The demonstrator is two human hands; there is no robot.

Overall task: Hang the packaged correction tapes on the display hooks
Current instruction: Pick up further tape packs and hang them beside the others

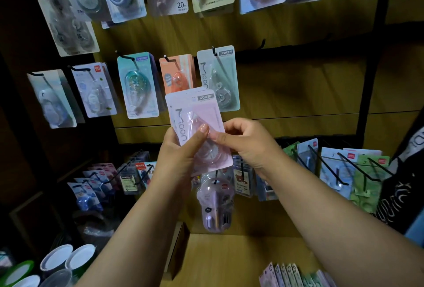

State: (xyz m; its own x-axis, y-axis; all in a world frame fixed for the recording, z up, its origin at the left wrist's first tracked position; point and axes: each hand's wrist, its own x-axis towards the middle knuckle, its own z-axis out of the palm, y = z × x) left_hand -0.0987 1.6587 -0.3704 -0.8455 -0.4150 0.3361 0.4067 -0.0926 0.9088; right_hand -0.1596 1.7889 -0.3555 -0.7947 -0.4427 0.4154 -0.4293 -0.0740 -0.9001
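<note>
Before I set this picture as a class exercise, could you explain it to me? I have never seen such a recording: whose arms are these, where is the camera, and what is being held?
There is no machine here. A person wears a wide-angle camera on the head, so you look forward and down along their own bare arms. The left hand and right hand together hold a pink packaged correction tape, thumbs on its front. Behind it is a wooden display wall with black hooks. A mint green pack of the same make hangs just above, with an orange pack and a teal pack to its left. The pink pack is not yet on a hook.
</note>
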